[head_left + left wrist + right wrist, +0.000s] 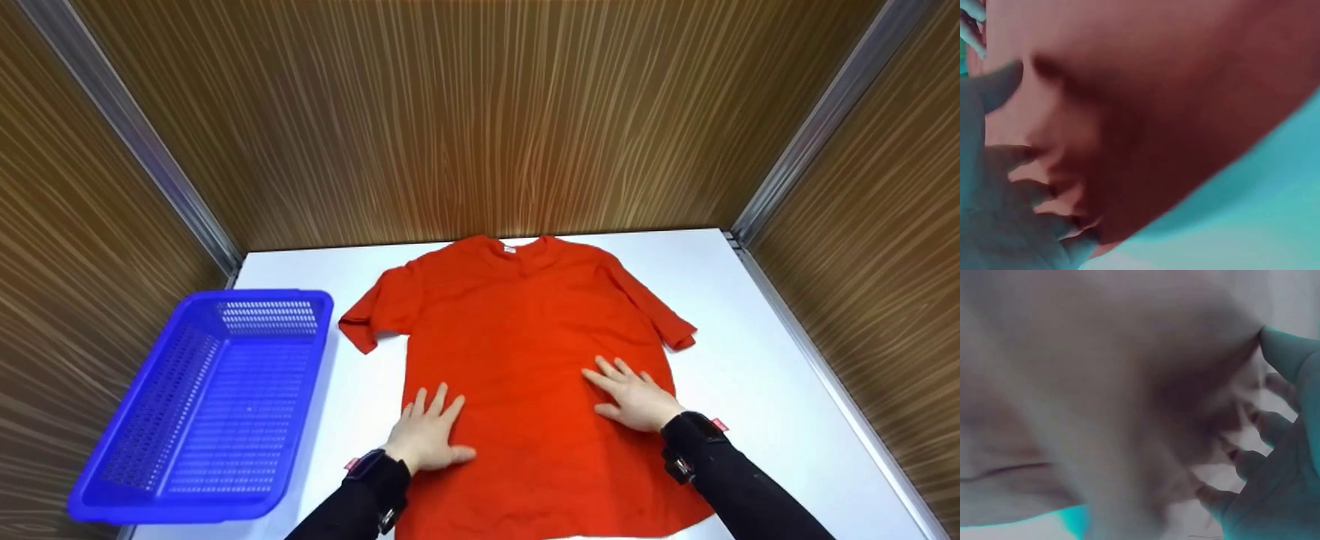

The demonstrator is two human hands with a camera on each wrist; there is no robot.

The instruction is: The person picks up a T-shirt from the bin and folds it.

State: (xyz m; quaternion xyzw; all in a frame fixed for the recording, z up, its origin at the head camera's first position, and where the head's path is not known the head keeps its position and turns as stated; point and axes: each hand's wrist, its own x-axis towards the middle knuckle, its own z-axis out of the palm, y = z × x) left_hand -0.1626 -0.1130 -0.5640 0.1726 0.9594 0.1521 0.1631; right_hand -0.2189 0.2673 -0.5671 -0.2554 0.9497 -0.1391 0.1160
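An orange-red short-sleeved shirt [517, 337] lies spread on the white table, its collar toward the back wall and its hem toward me. On the lower left part of the shirt rests my left hand [429, 435], fingers spread and thumb pointing right. My right hand [634, 397] lies on the right side of the body, fingers also spread. Both wrist views show fingertips touching the cloth [1185, 112], with shadows and small wrinkles beside them. The left sleeve's cuff [364, 334] is slightly bent; the other sleeve [660, 315] angles out to the right.
A blue plastic basket [311, 375] with perforated walls stands left of the shirt. Wood-patterned panels [480, 120] enclose the white table [757, 360] at the back and on both sides, with metal posts in the corners.
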